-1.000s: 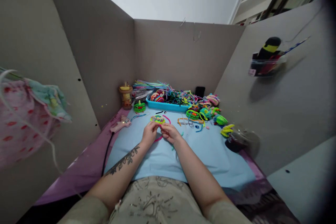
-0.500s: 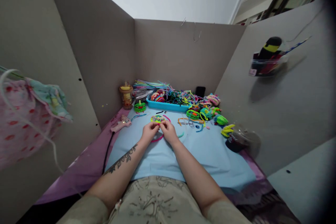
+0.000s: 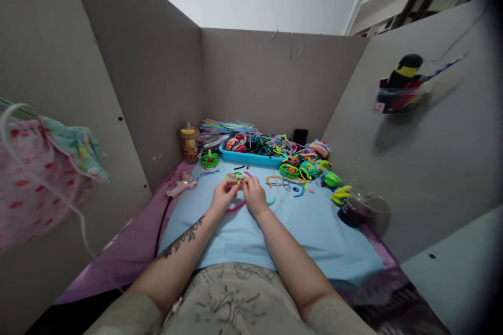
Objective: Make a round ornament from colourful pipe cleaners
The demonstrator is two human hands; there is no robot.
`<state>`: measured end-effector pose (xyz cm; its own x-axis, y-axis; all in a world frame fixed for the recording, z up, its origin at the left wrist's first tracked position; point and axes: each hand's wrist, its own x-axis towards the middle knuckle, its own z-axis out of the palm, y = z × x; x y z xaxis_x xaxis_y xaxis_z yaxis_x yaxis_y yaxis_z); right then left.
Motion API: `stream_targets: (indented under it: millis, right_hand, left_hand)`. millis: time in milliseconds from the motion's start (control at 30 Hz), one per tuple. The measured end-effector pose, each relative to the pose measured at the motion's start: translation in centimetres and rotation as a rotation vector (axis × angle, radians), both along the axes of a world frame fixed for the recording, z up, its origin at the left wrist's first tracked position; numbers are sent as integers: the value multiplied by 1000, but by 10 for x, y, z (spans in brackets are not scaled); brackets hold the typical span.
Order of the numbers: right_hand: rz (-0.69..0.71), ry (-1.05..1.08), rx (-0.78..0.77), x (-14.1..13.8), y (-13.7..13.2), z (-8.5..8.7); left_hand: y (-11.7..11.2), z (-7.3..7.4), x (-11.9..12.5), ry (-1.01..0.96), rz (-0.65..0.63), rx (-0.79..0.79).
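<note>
Two-handed pinch on one small multicoloured pipe-cleaner piece [image 3: 237, 178], right at the middle of the blue mat [image 3: 314, 235]. Sits just beyond the knuckles, on the far side of both hands, roughly midway between them and touching the fingertips of each. Looks flat and roundish rather than long, so no clear long axis; too small to tell more of its shape. Left hand [image 3: 223, 196] closed down on its near left edge, thumb and forefinger drawn together; right hand [image 3: 254, 194] likewise nipped onto the right edge, remaining fingers curled under. Neither hand clearly nearer: equally close, and almost touching each other at the fingertips. Cannot tell whether lifted clear of the mat or resting on it. Just under the hands, toward the body, a pink pipe-cleaner loop [image 3: 236, 207]; beside the right hand, a short teal length [image 3: 271, 201], untouched. Farther off along the back, a blue tray [image 3: 251, 159] heaped with coloured pieces, well apart from the grip; to the left, near the mat's edge, a pink glue gun [image 3: 181, 186] on its cord.
</note>
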<state>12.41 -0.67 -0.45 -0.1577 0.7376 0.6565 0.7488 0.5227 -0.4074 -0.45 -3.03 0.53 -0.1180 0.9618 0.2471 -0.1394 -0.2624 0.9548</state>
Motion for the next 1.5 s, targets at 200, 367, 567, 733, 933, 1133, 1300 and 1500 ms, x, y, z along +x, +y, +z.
stream_targets:
  millis: [200,367,567,733,933,1133,1300,1500]
  right_hand:
    - [109,-90,-19,-1,-2,0]
    - [274,-39,-11,0,-6,4]
    - [421,101,-57,0,-9,4]
    - [509,266,-183,-3,-11,7]
    - [528,579,-388,-1,-6,7]
    - [420,697,-355,-1,4,-1]
    - [276,625,-235,0,6,-4]
    - [193,390,-51,1,-1,1]
  left_hand:
    - [0,-1,-4,68,158,97]
    - [3,-1,-8,44,214,105]
    - [10,-6,-10,-6,184,42]
    - [13,-9,-9,-18,103,-25]
    - [6,-2,-5,30,54,-47]
    - [3,0,-3,147,-32,-49]
    - [2,-1,-2,124,-74,-48]
    - [1,-1,-2,-20,-174,-121]
